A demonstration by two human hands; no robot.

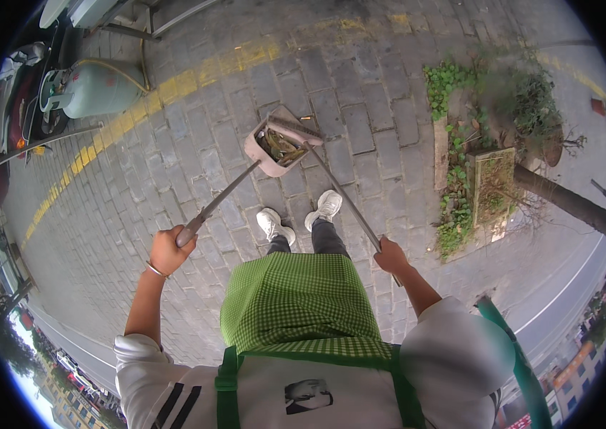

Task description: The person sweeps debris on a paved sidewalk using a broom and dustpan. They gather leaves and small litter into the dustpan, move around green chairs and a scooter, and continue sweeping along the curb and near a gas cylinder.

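My left hand (pixel 171 251), with a bracelet at the wrist, is closed around the grip of a dustpan's long handle (pixel 228 192). The pale pinkish dustpan (pixel 274 169) rests on the paving in front of my shoes. Dry leaves and litter (pixel 277 148) lie inside it. Around a broom's thin stick (pixel 348 201) my right hand (pixel 391 256) is wrapped. The broom head (pixel 296 131) lies across the dustpan's far opening, partly over the leaves. Just beyond the broom head, a cigarette butt (pixel 305 118) is on the bricks.
Grey brick paving (pixel 195 155) bears a faded yellow line (pixel 177 88). A gas cylinder (pixel 102 88) with a hose stands at upper left, near a metal frame (pixel 158 27). To the right are a planted bed (pixel 456 198) and a tree trunk (pixel 566 201). A green pole (pixel 517 354) rises at lower right.
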